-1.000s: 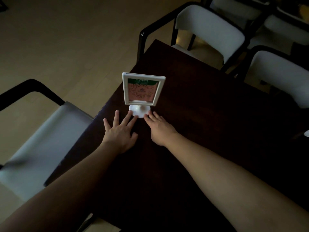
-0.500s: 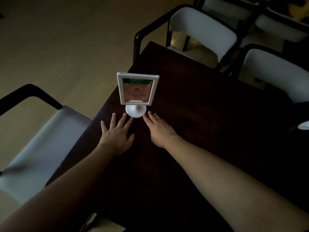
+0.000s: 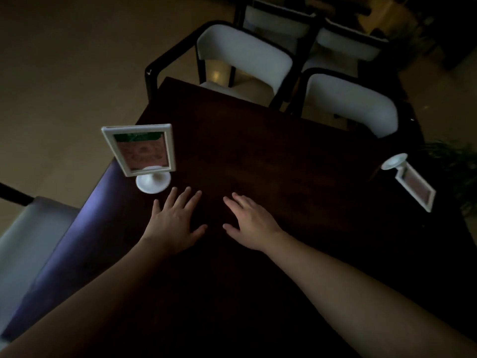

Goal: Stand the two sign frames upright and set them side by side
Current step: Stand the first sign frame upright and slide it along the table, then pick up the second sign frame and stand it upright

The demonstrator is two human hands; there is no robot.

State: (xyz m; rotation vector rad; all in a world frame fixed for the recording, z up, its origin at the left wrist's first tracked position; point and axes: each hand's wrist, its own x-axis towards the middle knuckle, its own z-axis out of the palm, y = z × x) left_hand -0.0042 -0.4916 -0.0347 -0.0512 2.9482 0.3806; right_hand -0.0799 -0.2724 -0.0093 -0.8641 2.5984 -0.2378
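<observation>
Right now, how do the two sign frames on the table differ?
Pose: the left frame stands upright on its round base; the right frame lies tipped over, its base pointing away from the person.
Place: the left frame is at the table's left edge, just beyond the left hand; the right frame is at the far right edge, well clear of the right hand.
Shared: both are white with a reddish insert and a round foot.

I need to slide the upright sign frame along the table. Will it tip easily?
Probably. The upright sign frame carries a broad panel on a narrow stem over a small round base, so pushing the panel would likely topple it. Pushing at the base seems safer. It looks like light plastic.
</observation>
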